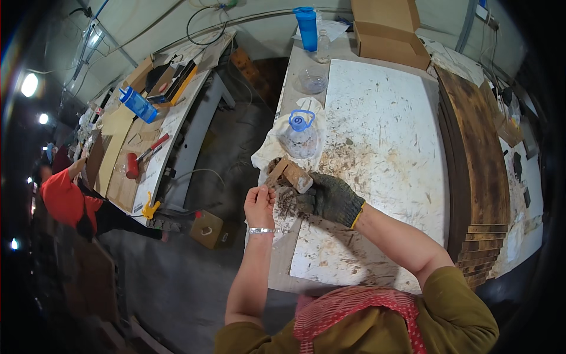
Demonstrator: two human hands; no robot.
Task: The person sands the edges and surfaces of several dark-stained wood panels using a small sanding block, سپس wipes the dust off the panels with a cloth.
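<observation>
My left hand, bare with a silvery bracelet at the wrist, is closed with its fingers pinched together. What it holds, if anything, is too small to make out. My right hand wears a dark knit glove with a yellow cuff edge. Its fingers are closed on a brown wooden block with a paler end, tilted over a pile of dark brown shavings. Just beyond the block, a clear plastic jug with a blue handle stands on a whitish cloth.
The white board is strewn with brown debris. Stacked dark scorched planks line its right side. A clear bowl, blue bottle and cardboard box stand at the back. Leftward, a person in red is beside another bench holding a red mallet.
</observation>
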